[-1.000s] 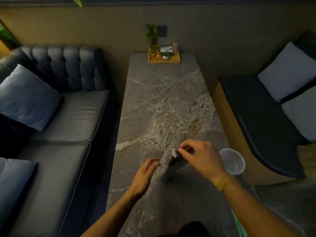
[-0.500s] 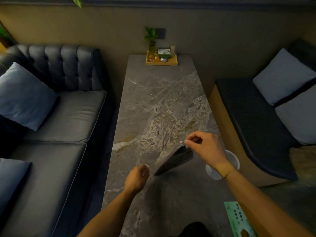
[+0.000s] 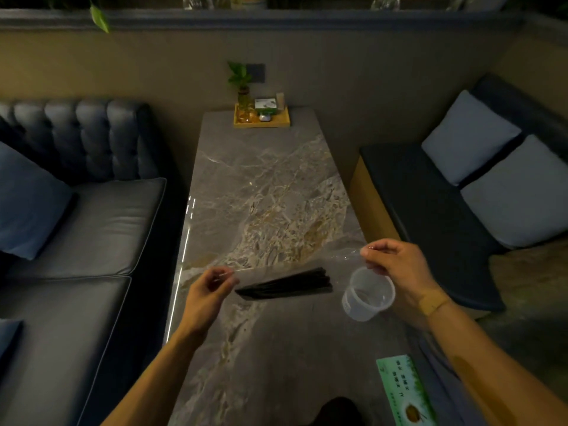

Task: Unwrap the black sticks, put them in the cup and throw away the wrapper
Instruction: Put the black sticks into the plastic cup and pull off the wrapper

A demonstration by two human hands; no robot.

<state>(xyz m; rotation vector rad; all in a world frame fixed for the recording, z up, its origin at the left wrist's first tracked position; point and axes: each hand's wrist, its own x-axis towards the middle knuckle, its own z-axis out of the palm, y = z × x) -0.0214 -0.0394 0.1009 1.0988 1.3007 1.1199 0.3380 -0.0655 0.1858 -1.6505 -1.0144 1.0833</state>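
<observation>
A bundle of black sticks [image 3: 287, 285] lies nearly flat on the marble table [image 3: 261, 192], between my hands. A clear plastic wrapper [image 3: 344, 256] is stretched across above the sticks. My right hand [image 3: 396, 265] pinches its right end, and my left hand [image 3: 209, 290] pinches its left end. The wrapper is thin and hard to see in the middle. A translucent plastic cup [image 3: 367, 293] stands on the table just right of the sticks, below my right hand.
A wooden tray [image 3: 261, 119] with a small plant and small items sits at the table's far end. A green printed pack [image 3: 405, 392] lies at the near right. A dark sofa [image 3: 92, 216] runs along the left, a cushioned bench [image 3: 436, 210] along the right.
My hands have moved apart, pulling the wrapper wide. The sticks, which my right hand held up at an angle, now lie flat on the table.
</observation>
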